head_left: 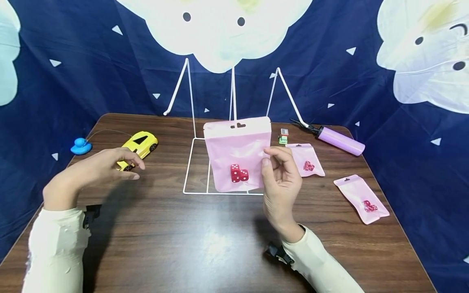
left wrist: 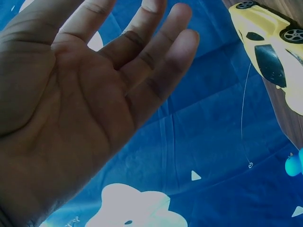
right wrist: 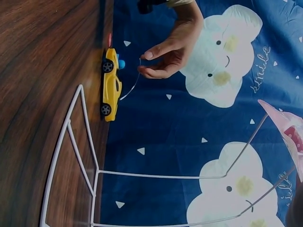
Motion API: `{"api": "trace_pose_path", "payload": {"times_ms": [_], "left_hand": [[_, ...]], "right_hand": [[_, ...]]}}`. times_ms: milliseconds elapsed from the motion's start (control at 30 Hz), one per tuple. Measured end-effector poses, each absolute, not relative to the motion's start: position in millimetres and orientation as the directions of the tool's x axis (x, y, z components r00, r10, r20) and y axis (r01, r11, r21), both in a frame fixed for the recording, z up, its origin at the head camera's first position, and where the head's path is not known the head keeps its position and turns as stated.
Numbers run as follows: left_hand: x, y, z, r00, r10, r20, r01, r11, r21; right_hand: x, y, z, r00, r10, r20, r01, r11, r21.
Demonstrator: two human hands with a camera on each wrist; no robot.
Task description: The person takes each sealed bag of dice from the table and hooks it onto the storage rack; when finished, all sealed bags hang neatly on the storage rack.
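Fingertips of the right hand pinch a pink pouch by its right edge, about mid-height, thumb and index finger doing the work. Pouch is up in the air, roughly upright, in front of the white wire rack; can't tell if it touches the wires. Red dice sit low inside, hang hole at the top strip.

Handling, my guess: light, thin, floppy film, a bit slick from the shine; dice make the bottom the heavy end, so an edge grip may let it swing or fold. Top strip looks stiffest, so best hold is up there, beside the hole, leaving the hole uncovered. Not fragile, but film may crease.

Left hand: fingers loosely bent, released, nothing held; near the yellow car, apart from it in the right wrist view.

Further out: blue duck far left; right side, one flat pouch behind the right hand, another flat pouch nearer the table edge, purple pump at the back; all on the wooden table
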State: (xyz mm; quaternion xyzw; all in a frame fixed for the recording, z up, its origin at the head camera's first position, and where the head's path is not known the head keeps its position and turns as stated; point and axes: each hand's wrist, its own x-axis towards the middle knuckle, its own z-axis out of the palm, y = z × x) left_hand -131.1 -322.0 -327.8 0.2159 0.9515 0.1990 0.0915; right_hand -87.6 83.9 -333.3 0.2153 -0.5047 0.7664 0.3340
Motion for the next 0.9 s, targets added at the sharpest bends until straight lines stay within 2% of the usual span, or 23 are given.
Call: {"api": "trace_pose_path", "payload": {"times_ms": [900], "left_hand": [[-127.1, -329.0, -322.5, -0.891, 0.447, -0.079, 0.377, 0.826, 0.419]], "right_hand": [[-94.5, 52.3, -328.7, -0.672, 0.246, 0.699, -0.735, -0.343, -0.585]]}}
